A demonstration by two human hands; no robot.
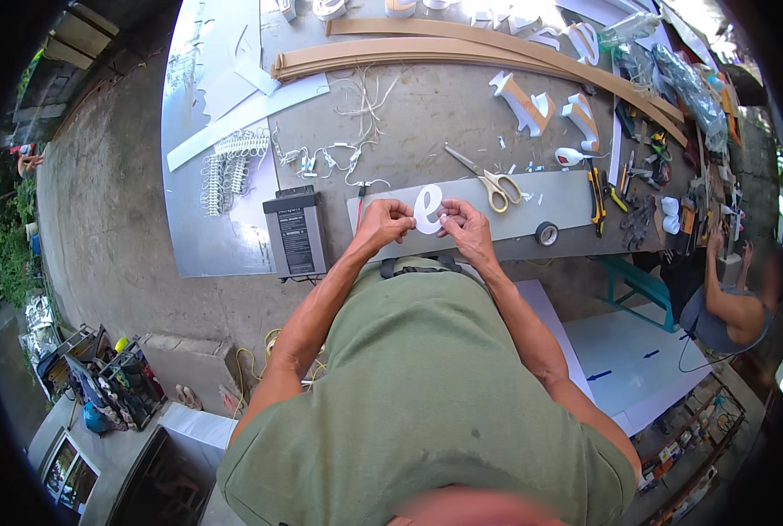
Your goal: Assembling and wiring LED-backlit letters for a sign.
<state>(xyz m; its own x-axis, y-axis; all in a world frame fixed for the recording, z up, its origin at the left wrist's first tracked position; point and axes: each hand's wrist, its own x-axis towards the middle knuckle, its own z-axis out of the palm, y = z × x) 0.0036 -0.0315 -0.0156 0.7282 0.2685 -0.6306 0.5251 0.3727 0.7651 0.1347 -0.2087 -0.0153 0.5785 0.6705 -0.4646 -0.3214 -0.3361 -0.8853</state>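
A flat white cut-out letter "e" is held up between my two hands, above the near edge of the worktable. My left hand pinches its left side with thumb and fingertips. On the opposite side, my right hand grips the letter's edge the same way. Just past my right hand lie scissors with pale handles, blades apart. A grey power supply box stands left of my left hand, and a roll of black tape rests to the right.
Long brown strips cross the back of the table. White block letters stand at the right, near pliers and a glue bottle. Strings of small LED modules lie at left. Another person sits at the far right.
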